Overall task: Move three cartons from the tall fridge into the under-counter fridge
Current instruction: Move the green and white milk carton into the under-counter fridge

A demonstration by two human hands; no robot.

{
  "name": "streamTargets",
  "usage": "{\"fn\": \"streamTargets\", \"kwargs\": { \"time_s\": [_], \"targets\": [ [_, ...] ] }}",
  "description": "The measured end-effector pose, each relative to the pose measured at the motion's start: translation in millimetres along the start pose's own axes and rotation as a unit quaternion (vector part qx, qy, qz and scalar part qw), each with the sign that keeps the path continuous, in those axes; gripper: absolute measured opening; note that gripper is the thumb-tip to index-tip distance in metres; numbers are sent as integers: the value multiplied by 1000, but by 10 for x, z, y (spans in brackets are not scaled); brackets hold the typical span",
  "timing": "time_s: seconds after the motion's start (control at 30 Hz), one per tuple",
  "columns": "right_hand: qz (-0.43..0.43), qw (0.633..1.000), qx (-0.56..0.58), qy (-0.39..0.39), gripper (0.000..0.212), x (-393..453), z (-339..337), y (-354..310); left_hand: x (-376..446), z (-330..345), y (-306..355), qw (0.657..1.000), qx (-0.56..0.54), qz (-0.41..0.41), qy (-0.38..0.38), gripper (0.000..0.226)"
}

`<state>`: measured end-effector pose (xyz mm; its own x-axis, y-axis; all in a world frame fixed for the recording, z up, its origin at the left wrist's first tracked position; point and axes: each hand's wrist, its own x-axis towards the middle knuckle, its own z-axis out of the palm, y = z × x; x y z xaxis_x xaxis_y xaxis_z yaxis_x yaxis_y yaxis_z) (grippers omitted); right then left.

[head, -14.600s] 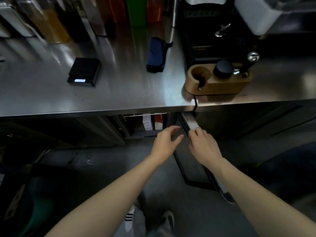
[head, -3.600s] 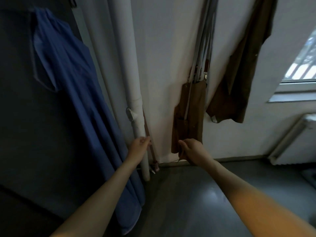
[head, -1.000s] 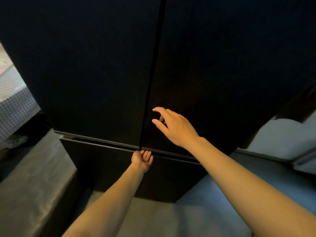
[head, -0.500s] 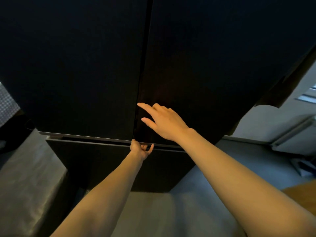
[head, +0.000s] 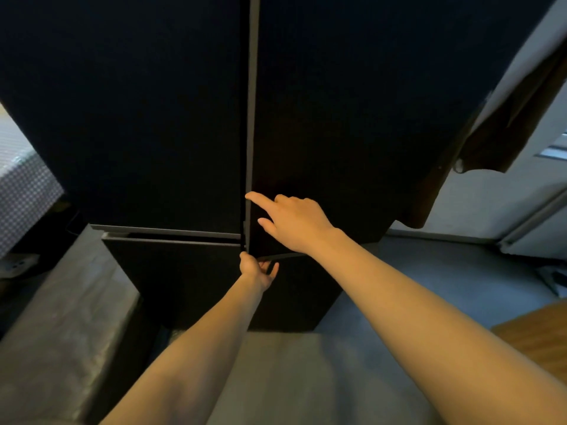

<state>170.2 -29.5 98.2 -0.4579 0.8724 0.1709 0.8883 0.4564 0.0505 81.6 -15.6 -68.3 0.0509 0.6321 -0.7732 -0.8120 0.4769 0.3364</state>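
The tall black fridge fills the view, with a left upper door [head: 138, 118] and a right upper door [head: 352, 102] meeting at a vertical seam. My left hand [head: 257, 271] reaches up from below, its fingers hooked under the bottom edge of the right door beside the seam. That bottom edge sits slightly lower and more tilted than the left door's, so the right door looks a little ajar. My right hand [head: 294, 222] hovers at the seam with fingers apart, index fingertip on the right door's edge. No cartons are visible.
A black lower drawer front [head: 184, 271] sits under the doors. A grey ledge [head: 61, 317] runs along the left, with checked fabric [head: 21, 185] above it. A brown cloth [head: 515, 118] hangs at the right; a wooden surface [head: 537, 332] shows at lower right.
Both hands have stayed at the fridge seam. The right door's bottom edge has come slightly away from the left door's line. My right index finger now touches the door edge.
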Motion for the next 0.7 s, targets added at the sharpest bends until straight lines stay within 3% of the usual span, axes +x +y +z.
{"fn": "streamTargets", "kwargs": {
  "time_s": [0.17, 0.3, 0.43, 0.53, 0.7],
  "targets": [
    [20, 1000, -5, -11, 54, -282, -104, -143, -285, -163, -224, 1000, 5, -10, 12, 50],
    [20, 1000, 21, 4, 41, -634, -133, -181, -530, -331, -448, 997, 72, 5, 35, 47],
    [17, 999, 47, 7, 38, -1030, -151, -139, -809, -461, -553, 981, 155, 103, 51, 44],
    [39, 998, 55, 5, 40, -1332, -197, -142, -1055, -481, -546, 961, 214, 175, 4, 43],
    [68, 997, 38, -12, 37, -1790, -359, -129, -1613, -383, -672, 899, 302, 309, -74, 23]
  ]
}}
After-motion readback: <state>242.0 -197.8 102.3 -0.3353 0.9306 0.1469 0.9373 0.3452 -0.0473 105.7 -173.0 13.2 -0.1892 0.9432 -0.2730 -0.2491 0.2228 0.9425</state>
